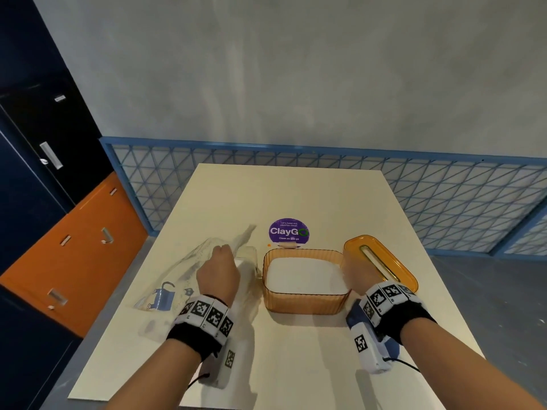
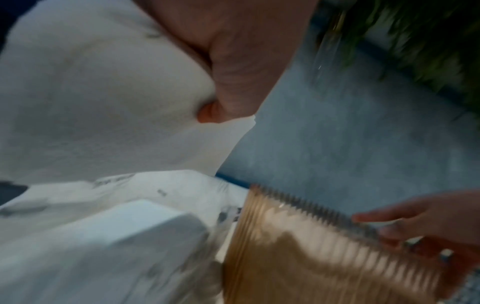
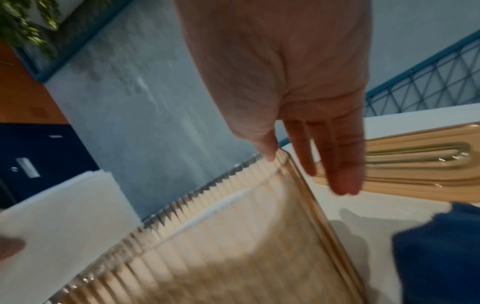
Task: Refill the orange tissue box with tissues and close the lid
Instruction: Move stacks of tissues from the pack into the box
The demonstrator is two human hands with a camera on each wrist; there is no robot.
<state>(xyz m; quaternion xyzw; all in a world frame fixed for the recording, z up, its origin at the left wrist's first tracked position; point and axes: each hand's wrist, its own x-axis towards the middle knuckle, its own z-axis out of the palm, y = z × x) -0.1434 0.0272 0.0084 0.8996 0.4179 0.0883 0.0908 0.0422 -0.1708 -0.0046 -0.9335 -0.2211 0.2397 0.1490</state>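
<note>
Left hand (image 1: 218, 272), lower centre-left: fingers curled, gripping clear plastic tissue wrapper (image 1: 189, 270). Right hand (image 3: 298, 98), lower right: fingers straight, at right rim of orange tissue box (image 1: 305, 301). Box at frame centre, holding white tissues (image 1: 305, 275). Orange lid (image 1: 381, 261) off, just right of box.

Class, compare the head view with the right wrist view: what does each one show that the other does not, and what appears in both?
Only the head view shows the purple ClayGo sticker, the left hand gripping the clear plastic wrapper, and the white tissues lying inside the box.

Only the right wrist view shows the right hand's straight fingers from the palm side, and green leaves at the top corner.

Both show the right hand at the orange tissue box, the slotted lid lying off beside it, and the blue lattice fence.
</note>
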